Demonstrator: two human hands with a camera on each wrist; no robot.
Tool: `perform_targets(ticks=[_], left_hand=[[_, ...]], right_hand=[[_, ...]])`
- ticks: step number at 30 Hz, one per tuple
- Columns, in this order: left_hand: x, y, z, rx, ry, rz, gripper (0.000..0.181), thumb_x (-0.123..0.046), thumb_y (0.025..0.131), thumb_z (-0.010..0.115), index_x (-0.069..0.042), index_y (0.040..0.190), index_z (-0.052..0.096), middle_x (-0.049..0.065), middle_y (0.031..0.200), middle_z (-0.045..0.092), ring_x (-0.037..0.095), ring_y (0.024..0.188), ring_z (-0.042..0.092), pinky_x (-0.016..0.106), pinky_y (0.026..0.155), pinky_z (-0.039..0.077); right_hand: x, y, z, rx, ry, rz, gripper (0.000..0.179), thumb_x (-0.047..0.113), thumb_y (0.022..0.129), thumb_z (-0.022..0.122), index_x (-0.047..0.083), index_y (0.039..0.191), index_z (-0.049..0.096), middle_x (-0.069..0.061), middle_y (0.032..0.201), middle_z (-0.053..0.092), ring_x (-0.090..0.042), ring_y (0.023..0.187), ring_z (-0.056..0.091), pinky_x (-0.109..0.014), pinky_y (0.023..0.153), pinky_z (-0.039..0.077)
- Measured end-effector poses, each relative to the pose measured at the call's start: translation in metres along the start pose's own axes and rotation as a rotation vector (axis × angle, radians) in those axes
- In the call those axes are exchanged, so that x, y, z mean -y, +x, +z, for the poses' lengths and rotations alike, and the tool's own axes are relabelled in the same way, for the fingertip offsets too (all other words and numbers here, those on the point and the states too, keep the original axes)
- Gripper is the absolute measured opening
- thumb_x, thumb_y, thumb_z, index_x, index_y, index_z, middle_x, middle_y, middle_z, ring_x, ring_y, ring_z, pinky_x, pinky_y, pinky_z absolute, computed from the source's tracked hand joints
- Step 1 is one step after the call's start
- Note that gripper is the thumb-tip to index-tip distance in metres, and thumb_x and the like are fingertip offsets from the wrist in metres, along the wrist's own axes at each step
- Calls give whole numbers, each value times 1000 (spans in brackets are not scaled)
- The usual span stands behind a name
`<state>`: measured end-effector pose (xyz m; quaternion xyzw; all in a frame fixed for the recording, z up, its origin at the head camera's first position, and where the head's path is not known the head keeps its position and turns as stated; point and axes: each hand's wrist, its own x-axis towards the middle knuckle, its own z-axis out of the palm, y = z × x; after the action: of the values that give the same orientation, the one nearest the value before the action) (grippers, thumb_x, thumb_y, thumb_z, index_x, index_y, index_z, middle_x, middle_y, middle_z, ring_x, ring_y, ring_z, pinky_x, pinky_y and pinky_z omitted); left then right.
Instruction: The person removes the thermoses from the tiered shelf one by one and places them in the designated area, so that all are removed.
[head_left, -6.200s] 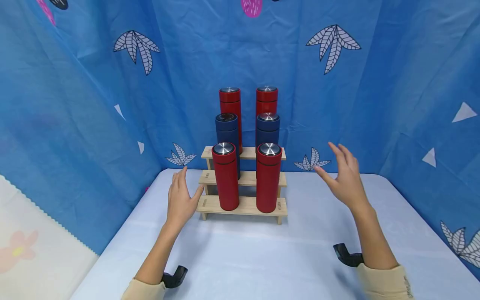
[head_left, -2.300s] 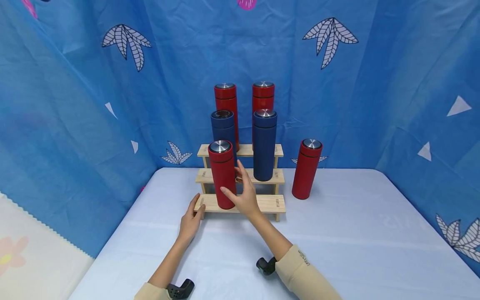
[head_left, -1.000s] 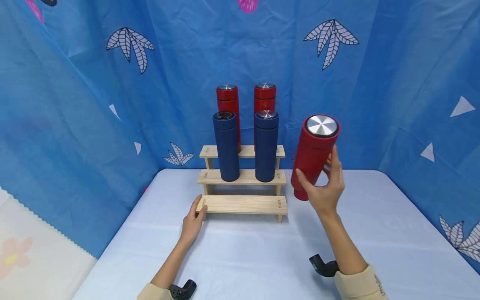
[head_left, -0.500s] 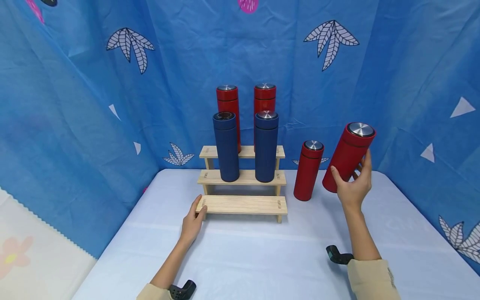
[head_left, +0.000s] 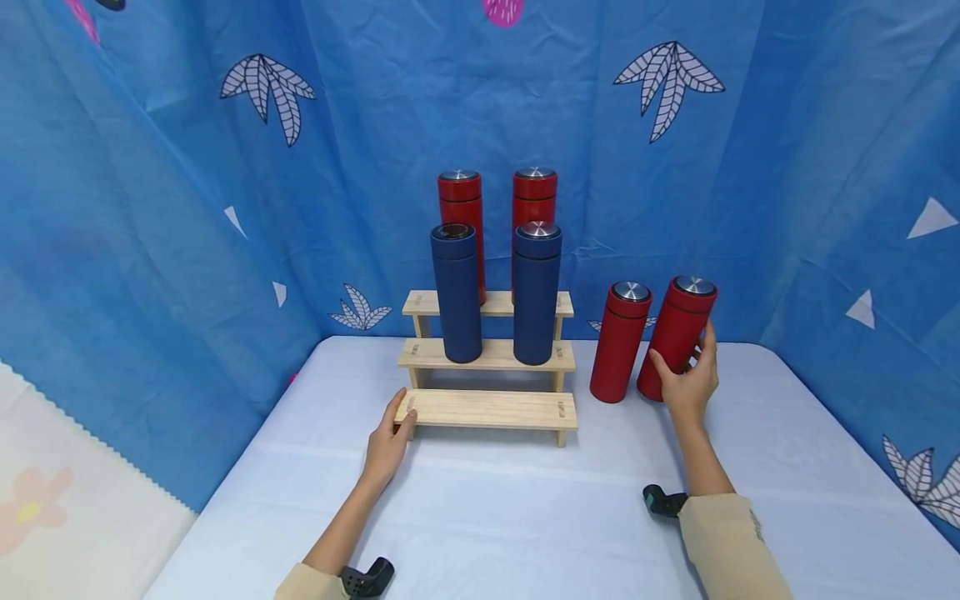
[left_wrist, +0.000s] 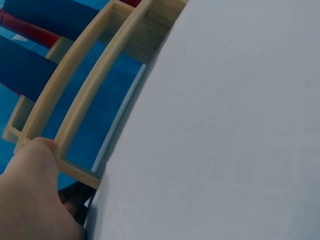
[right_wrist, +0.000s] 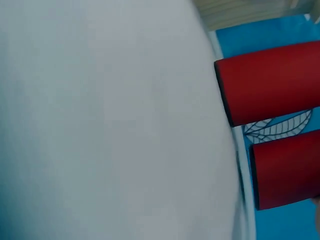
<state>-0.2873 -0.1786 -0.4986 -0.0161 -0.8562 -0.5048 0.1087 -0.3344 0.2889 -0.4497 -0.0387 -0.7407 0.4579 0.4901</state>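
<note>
At three o'clock from the wooden rack (head_left: 487, 408), with twelve on the far side from the person, the right hand (head_left: 691, 385) grasped a held red flask (head_left: 673, 333) round its lower half, thumb on the near left side and fingers about the right. Just beside it, toward nine o'clock, a standing red flask (head_left: 621, 346) rested on the white tablecloth (head_left: 510, 517), a narrow gap between the two. Whether the base of the held one met the cloth was hard to tell. Good handling seemed to call for a slow, level touch: the tilt taken out, the whole base bearing at once, and the fingers loosened only when the flask stood by itself. Its nine o'clock side wanted most care, since a nudge there could have toppled the neighbour.

At the rack's eight o'clock corner, the left hand (head_left: 386, 443) pinched the end of the lowest shelf (head_left: 465, 407), thumb over its top. That grip looked like a steadying one, best firm but without any pull, for tall things stood above: a left blue flask (head_left: 457, 292) and a right blue flask (head_left: 537, 296) on the middle shelf (head_left: 497, 354), and, toward twelve, a left rear red flask (head_left: 461, 200) and a right rear red flask (head_left: 535, 200) on the top shelf (head_left: 497, 302).
</note>
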Motion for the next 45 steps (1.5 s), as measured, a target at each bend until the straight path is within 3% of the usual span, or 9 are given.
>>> perform_targets(ticks=[10, 20, 25, 28, 33, 38, 42, 45], left_hand=[[1, 3, -2, 3, 2, -4, 60, -50, 95, 43, -22, 146, 27, 15, 142, 38, 33, 112, 52, 50, 87, 43], [2, 5, -2, 10, -12, -2, 62, -51, 94, 43, -23, 146, 27, 13, 143, 37, 33, 112, 52, 49, 86, 43], [1, 5, 1, 8, -15, -5, 61, -52, 94, 43, -26, 146, 27, 11, 143, 37, 31, 111, 52, 48, 87, 43], [2, 5, 2, 5, -3, 1, 61, -51, 94, 43, -23, 146, 27, 13, 142, 39, 31, 107, 54, 47, 84, 44], [2, 3, 3, -2, 1, -4, 60, -48, 95, 44, -21, 146, 28, 13, 142, 39, 30, 106, 55, 47, 83, 44], [1, 3, 2, 8, -1, 0, 61, -50, 95, 43, -22, 146, 27, 13, 143, 37, 32, 110, 53, 49, 87, 43], [1, 3, 0, 9, -4, -3, 61, -51, 94, 42, -24, 146, 27, 12, 144, 36, 32, 113, 51, 49, 88, 42], [2, 3, 0, 11, -12, -2, 61, -52, 94, 43, -24, 146, 28, 12, 144, 35, 34, 117, 48, 50, 90, 41]], right_hand=[[-9, -10, 2, 17, -23, 13, 90, 13, 75, 77, 34, 145, 24, -4, 135, 44, -20, 118, 44, -53, 85, 44], [-7, -11, 3, 23, -47, 8, 91, 13, 76, 77, 32, 146, 22, -6, 136, 42, -20, 119, 43, -52, 86, 44], [-1, -9, -1, 23, -52, 23, 91, 15, 77, 76, 25, 147, 19, -9, 138, 37, -20, 123, 37, -51, 92, 40], [7, -5, -4, -29, -44, -21, 88, 19, 78, 75, 18, 146, 20, -8, 139, 36, -17, 125, 33, -47, 96, 35], [42, 3, -5, -179, -4, -121, 68, 23, 80, 70, 16, 137, 33, -5, 134, 42, -10, 123, 32, -36, 98, 31], [109, 10, 0, -270, 142, -189, 49, 11, 81, 68, 6, 124, 45, -16, 124, 50, -16, 117, 42, -34, 95, 35], [158, 10, 16, -170, 237, -259, 45, -2, 80, 66, -6, 120, 46, -23, 119, 52, -29, 109, 51, -44, 93, 40], [169, 7, 38, -13, 272, -298, 53, -2, 80, 66, -5, 127, 42, -19, 123, 52, -32, 108, 53, -47, 91, 41]])
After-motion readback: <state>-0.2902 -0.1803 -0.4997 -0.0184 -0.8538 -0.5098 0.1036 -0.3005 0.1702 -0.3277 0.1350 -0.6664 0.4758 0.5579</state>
